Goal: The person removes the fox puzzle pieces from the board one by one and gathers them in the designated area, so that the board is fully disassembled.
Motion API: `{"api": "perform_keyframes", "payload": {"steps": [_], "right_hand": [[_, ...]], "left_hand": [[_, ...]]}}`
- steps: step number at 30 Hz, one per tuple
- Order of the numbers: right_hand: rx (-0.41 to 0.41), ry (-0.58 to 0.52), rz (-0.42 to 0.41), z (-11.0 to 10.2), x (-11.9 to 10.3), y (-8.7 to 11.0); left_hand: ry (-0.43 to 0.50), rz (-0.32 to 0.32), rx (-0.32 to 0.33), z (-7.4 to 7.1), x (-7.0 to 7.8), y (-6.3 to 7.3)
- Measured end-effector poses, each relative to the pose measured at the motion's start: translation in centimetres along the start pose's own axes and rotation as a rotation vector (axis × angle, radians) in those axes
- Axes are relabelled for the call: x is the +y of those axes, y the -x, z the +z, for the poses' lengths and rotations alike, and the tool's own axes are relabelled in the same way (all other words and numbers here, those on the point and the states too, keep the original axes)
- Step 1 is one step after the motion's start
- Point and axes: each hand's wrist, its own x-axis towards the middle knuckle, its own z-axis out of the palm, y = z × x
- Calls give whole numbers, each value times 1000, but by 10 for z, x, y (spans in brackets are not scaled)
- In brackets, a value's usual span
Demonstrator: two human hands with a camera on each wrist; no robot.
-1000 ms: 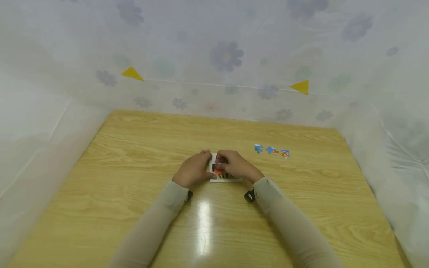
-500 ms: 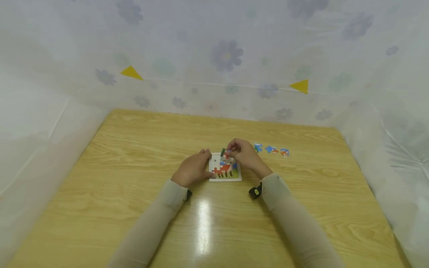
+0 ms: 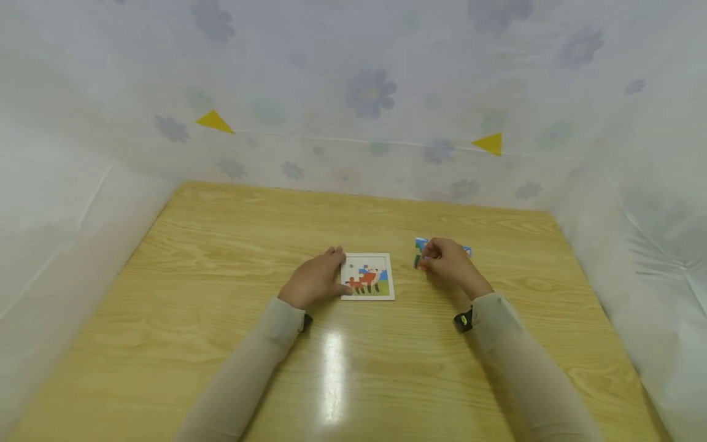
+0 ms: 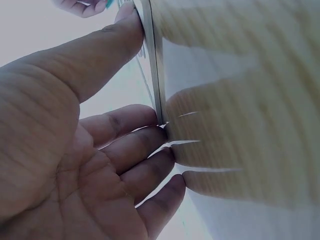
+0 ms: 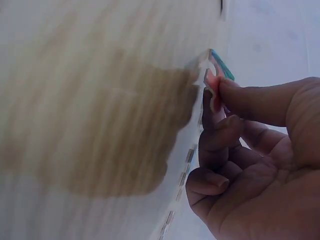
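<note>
A small square jigsaw tray (image 3: 391, 277) with a white rim lies mid-table, partly filled with pieces showing a red animal on green grass. Bare white backing shows at its upper left. My left hand (image 3: 313, 279) rests at the tray's left side, thumb over the lower rim and fingertips at the far corner; in the left wrist view the thumb (image 4: 107, 55) lies along the tray's edge. My right hand (image 3: 454, 263), right of the tray, pinches a jigsaw piece (image 5: 214, 85) between thumb and index finger, its red face and green edge visible.
Loose jigsaw pieces lie in a row under and behind my right hand; a blue one (image 3: 421, 243) and another blue one (image 3: 467, 251) show past it. The wooden table (image 3: 248, 221) ends at a pale flowered curtain (image 3: 331, 159).
My right hand lifted the piece up from the tray and carried it to the right, beside the loose pieces. The tray's upper left is uncovered. My left hand stays at the tray.
</note>
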Motion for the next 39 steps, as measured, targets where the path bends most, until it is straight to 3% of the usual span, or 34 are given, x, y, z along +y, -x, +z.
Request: {"api": "perform_keyframes", "payload": {"steps": [7,14,20,25,33,36,39], "right_hand": [[1,28,-17,5,-1,-1],[17,146,-93,7,-5,-1],[32,166,-94,8,-11,-1],[34,151,-140,21,-30,-2],[-152,42,-275,51,-68,-11],[-211,77,-314,60,-75,-13],[-230,114,-318,64,-78,-14]], "left_hand": [[15,17,3,0,0,1],[10,15,1,-1,1,3],[5,10,-11,-5,2,4],[6,3,-11,-3,1,4],[-10,33,0,-3,-1,3],[-78,64,10,0,2,4],[-204,106,46,4,12,6]]}}
